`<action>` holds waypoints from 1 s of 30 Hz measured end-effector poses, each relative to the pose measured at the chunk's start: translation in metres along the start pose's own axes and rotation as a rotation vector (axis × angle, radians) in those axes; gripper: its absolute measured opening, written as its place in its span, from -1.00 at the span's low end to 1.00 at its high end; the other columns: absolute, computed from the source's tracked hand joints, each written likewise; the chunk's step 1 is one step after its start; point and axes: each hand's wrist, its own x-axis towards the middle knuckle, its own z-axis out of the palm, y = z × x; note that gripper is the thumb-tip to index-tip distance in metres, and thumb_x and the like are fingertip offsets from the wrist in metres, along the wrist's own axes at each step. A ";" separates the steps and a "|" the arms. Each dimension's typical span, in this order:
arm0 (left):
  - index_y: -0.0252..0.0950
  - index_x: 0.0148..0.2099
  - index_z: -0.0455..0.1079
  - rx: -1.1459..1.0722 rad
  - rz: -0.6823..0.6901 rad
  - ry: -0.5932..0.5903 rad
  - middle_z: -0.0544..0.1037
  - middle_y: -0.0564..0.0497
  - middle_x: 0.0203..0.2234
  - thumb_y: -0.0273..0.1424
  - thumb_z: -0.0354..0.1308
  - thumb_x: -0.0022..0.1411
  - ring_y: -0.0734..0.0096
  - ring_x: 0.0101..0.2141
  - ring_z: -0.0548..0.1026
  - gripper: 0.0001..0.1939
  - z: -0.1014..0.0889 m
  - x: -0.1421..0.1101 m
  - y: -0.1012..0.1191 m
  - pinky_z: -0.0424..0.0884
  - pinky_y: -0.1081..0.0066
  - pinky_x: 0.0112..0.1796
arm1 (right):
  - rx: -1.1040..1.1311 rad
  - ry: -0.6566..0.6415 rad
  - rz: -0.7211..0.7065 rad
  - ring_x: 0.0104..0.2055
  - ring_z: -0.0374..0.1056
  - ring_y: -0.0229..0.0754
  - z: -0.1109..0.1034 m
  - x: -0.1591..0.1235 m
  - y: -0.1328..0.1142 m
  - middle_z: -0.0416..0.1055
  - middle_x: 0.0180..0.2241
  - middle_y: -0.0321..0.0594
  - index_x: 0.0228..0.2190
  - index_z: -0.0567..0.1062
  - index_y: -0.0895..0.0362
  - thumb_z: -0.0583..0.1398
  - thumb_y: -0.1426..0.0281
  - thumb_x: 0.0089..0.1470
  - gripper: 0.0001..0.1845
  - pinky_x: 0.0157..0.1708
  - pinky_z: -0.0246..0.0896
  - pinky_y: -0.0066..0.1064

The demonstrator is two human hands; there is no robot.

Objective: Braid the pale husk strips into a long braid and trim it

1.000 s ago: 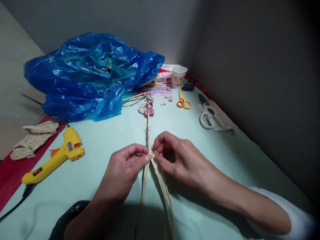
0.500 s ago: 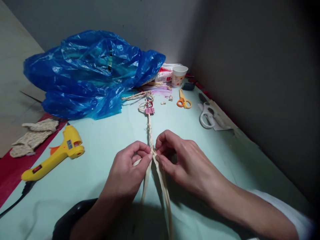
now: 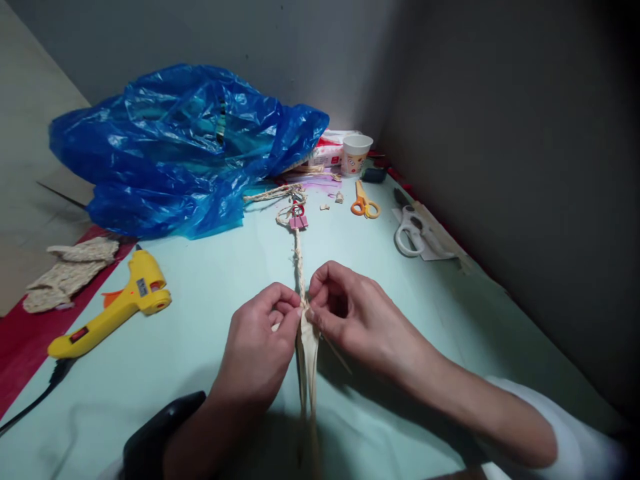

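A pale, straw-like braid (image 3: 299,261) runs toward me from a pink binder clip (image 3: 299,222) that grips its far end. Where the plaiting stops, my left hand (image 3: 263,333) pinches the braid between thumb and forefinger from the left. My right hand (image 3: 353,310) faces it from the right, thumb and fingertips closed on a strand at the same spot. Loose flat strands (image 3: 310,347) hang from there toward the table's near side, and a thin end pokes out below my right hand. The exact hold of the fingertips is partly hidden.
At left lie a yellow glue gun (image 3: 117,303) with its cord and a folded woven piece (image 3: 73,273). A blue plastic bag (image 3: 185,153) fills the back left. Farther right are a paper cup (image 3: 355,157), orange scissors (image 3: 364,203) and white-handled scissors (image 3: 410,233).
The loose strands have shifted: a broad one now hangs in the middle, and a thin end slants out under my right hand. Both hands stay at the braid's working point.
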 end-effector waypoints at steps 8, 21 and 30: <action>-0.29 -0.35 0.46 -0.075 -0.027 -0.079 0.48 0.08 -0.61 -0.41 0.20 0.07 0.47 -0.53 0.39 -0.94 -0.002 -0.002 0.004 0.29 0.54 -0.48 | -0.269 0.071 -0.026 -0.53 0.21 -0.29 0.003 -0.005 -0.008 0.39 -0.55 -0.41 -0.30 0.30 0.06 0.13 0.46 0.03 -0.86 -0.50 -0.12 -0.44; -0.33 -0.13 0.43 -0.122 -0.045 -0.266 0.56 0.03 -0.42 -0.36 0.18 0.16 0.46 -0.40 0.44 -0.77 -0.007 -0.006 0.002 0.34 0.54 -0.36 | -0.290 0.022 0.004 -0.50 0.21 -0.28 -0.008 -0.002 -0.009 0.40 -0.55 -0.41 -0.30 0.32 0.05 0.16 0.45 -0.03 -0.81 -0.52 -0.11 -0.47; -0.30 -0.17 0.43 -0.174 -0.056 -0.289 0.40 0.18 -0.58 -0.37 0.17 0.18 0.60 -0.53 0.31 -0.83 -0.009 -0.001 -0.001 0.30 0.58 -0.35 | -0.282 0.014 -0.033 -0.51 0.17 -0.31 -0.011 0.000 -0.009 0.38 -0.54 -0.41 -0.34 0.35 0.08 0.16 0.43 -0.02 -0.87 -0.51 -0.10 -0.48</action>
